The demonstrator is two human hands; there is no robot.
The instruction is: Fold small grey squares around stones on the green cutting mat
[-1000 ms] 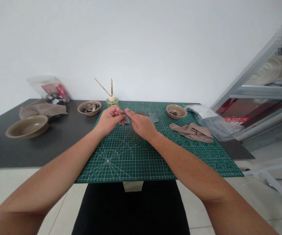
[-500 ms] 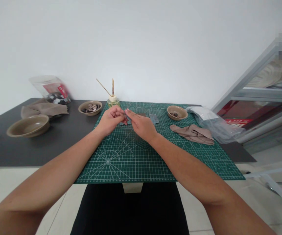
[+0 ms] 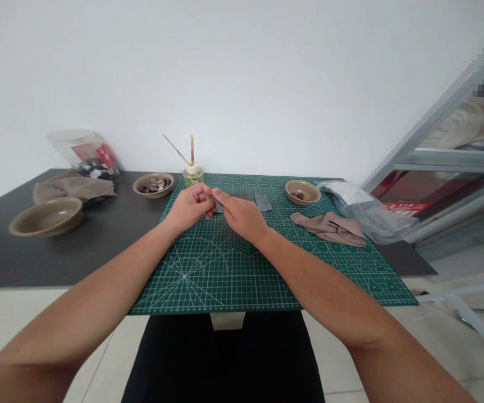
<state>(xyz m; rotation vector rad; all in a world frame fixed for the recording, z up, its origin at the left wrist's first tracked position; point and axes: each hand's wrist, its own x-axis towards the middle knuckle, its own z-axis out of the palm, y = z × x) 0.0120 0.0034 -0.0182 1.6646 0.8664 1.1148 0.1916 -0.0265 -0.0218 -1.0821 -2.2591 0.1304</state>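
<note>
Over the upper part of the green cutting mat my two hands meet. My left hand has its fingers curled in a pinch; whatever they grip is too small and hidden to make out. My right hand lies with fingers together against the left fingertips, holding a thin grey piece of sandpaper that shows beneath the fingers. Just beyond the right hand, another grey sheet and a brown sheet lie flat on the mat.
A bowl of small flat pieces stands left, a bowl with a few dark pieces right. A cloth and plastic bag lie nearby. A stick bottle, wide bowl, second cloth and clear jar stand farther left.
Both hands stay together in nearly the same place, with only slight finger movement. The whole view has shifted a little.
</note>
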